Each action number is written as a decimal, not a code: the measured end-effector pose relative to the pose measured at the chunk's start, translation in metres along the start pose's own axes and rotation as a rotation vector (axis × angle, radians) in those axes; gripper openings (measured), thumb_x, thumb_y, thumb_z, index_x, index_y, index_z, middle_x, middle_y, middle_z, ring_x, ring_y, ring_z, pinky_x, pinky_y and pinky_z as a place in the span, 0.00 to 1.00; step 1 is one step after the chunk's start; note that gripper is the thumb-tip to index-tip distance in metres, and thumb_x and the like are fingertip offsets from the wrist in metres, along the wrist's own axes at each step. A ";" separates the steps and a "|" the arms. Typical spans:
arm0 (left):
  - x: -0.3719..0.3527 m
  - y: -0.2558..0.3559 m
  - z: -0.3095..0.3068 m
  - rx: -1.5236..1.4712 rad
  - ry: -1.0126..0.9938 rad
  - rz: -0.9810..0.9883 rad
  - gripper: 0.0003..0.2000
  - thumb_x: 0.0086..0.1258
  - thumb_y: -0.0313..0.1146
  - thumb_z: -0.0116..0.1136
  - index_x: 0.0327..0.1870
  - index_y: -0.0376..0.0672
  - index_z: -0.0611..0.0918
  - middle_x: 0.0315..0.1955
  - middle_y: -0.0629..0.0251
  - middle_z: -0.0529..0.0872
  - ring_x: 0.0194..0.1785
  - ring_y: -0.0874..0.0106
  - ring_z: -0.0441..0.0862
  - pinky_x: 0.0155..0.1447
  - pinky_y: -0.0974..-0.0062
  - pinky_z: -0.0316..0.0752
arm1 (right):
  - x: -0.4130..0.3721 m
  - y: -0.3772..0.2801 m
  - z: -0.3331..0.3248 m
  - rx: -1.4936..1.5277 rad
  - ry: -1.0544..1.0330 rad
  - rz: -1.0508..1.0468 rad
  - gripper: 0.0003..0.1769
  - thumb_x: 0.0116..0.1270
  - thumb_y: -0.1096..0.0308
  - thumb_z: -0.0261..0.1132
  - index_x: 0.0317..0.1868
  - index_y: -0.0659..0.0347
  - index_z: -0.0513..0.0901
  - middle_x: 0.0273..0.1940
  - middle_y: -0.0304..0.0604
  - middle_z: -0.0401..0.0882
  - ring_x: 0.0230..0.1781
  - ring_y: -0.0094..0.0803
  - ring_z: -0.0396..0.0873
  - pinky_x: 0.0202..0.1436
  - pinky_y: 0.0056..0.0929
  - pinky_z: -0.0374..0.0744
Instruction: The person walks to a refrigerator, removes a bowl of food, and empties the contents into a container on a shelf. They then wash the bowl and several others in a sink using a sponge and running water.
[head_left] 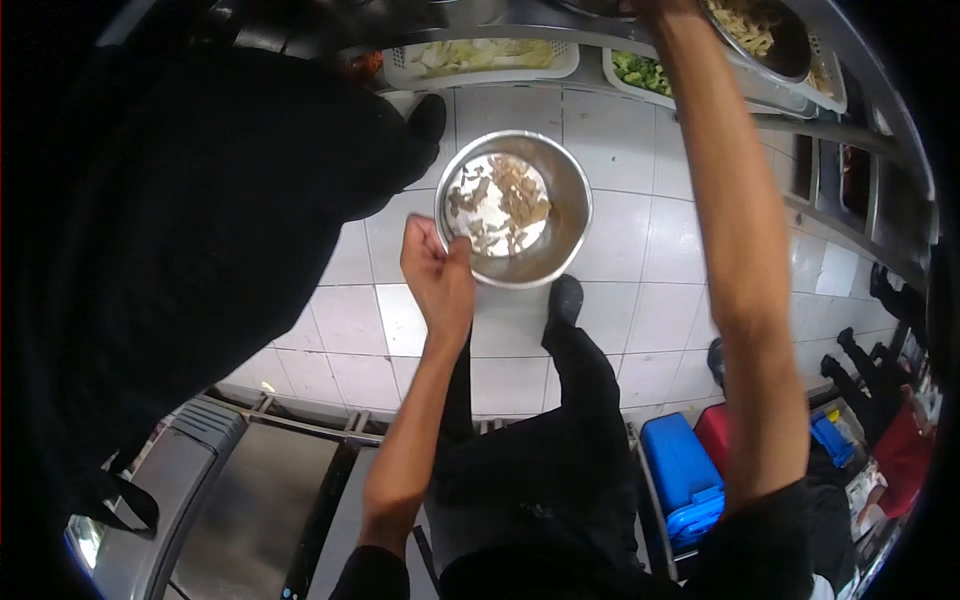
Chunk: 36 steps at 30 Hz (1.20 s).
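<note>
My left hand (437,275) is closed on the near-left rim of a round steel bowl (570,215), thumb over the edge. Small pale-brown pieces of food (518,190) lie scattered on the bowl's bottom. The bowl is held above the tiled floor. My right arm stretches far forward along the right side. At the top edge of the view, my right hand (668,8) is mostly cut off, so its fingers do not show. Close to it are a dark-rimmed container at the top edge and a metal bowl of pale strips (748,28).
White baskets of sliced pale vegetable (480,57) and green vegetable (642,74) sit under the front counter. A person in black (220,220) stands close on the left. Behind me are a steel counter (262,500) and a blue box (680,465). Other people are at far right.
</note>
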<state>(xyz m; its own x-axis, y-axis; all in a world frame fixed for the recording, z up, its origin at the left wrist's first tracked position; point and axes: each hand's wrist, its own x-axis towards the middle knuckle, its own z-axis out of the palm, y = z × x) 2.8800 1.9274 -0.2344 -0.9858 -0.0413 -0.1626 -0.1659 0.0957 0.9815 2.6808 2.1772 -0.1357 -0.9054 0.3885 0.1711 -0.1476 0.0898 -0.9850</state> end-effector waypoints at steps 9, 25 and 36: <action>0.023 0.004 0.051 0.046 -0.158 0.000 0.11 0.53 0.16 0.50 0.24 0.42 0.63 0.20 0.76 0.57 0.25 0.84 0.55 0.27 0.84 0.54 | -0.206 0.087 0.008 -0.888 -0.177 -0.251 0.17 0.61 0.61 0.59 0.41 0.69 0.74 0.40 0.60 0.73 0.37 0.51 0.74 0.45 0.46 0.70; 0.016 -0.019 0.066 0.129 0.060 0.348 0.09 0.56 0.19 0.51 0.22 0.41 0.65 0.14 0.72 0.59 0.20 0.83 0.58 0.22 0.80 0.56 | -0.232 0.117 0.002 -0.624 -0.452 0.011 0.12 0.60 0.67 0.58 0.42 0.62 0.78 0.42 0.57 0.75 0.44 0.52 0.75 0.47 0.43 0.74; 0.040 -0.112 0.047 -0.277 -0.047 -0.153 0.10 0.48 0.14 0.43 0.22 0.44 0.65 0.17 0.75 0.65 0.20 0.85 0.59 0.21 0.85 0.53 | -0.262 0.124 -0.013 -0.823 -0.983 0.012 0.24 0.71 0.59 0.43 0.27 0.64 0.79 0.25 0.53 0.80 0.27 0.51 0.79 0.33 0.45 0.77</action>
<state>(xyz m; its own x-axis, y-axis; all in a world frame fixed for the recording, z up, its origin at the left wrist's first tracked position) 2.8583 1.9622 -0.3557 -0.9513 0.0127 -0.3081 -0.3052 -0.1832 0.9345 2.9049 2.0985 -0.3025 -0.8687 -0.4128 -0.2739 -0.1682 0.7658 -0.6207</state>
